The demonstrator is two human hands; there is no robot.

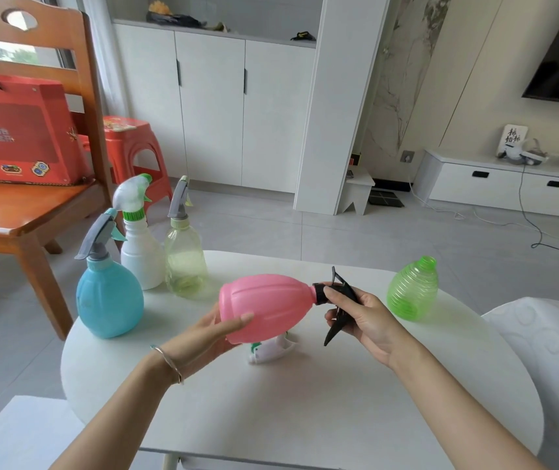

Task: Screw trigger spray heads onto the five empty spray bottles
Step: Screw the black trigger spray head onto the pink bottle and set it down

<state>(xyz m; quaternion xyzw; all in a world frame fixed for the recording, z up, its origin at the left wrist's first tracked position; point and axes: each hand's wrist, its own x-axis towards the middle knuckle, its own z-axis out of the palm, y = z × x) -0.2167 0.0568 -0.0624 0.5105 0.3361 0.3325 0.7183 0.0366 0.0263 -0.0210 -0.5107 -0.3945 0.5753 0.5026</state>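
The pink bottle (268,305) lay on its side in the air just above the middle of the round white table (305,418), neck pointing toward three o'clock. The left hand (210,334) cupped its rounded base from below, fingers curled around it. The right hand (363,315) was closed on the black trigger head (337,305), whose collar sat on the neck; whether the thread was fully home could not be told.

To do this step well, the bottle probably wanted holding steady while the collar alone was turned, square to the neck so the thread did not cross, and snugged only until it stopped (thin plastic strips easily).

All the bottles looked empty. At nine to ten o'clock stood three already capped: a blue bottle (110,300) with a grey head, a white bottle (142,252) with a white and green head, and a clear yellowish bottle (185,262) with a grey head. At two o'clock the green ribbed bottle (412,291) stood open-necked. A loose white trigger head (271,351) lay on the table just under the pink bottle, likely meant for the green one.
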